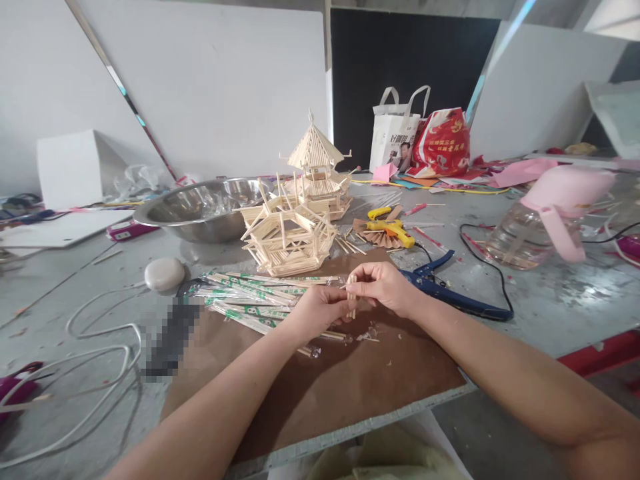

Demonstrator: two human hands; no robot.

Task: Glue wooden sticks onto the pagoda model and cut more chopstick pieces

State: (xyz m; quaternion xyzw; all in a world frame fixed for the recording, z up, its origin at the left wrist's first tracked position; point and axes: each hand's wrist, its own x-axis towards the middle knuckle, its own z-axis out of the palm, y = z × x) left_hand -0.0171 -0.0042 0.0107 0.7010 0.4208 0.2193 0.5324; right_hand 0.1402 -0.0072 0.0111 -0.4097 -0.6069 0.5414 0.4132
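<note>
My left hand and my right hand meet over a brown board, and both pinch a few short wooden sticks held upright between the fingertips. Just left of the hands lies a pile of wrapped chopsticks in clear and green sleeves. Behind them stands a half-built stick frame, and further back a finished stick pavilion with a pointed roof.
Blue cutters lie right of my right hand, a yellow glue gun with a black cable behind them. A steel bowl, a white round object, white cables, a pink-topped clear bottle and bags surround the board.
</note>
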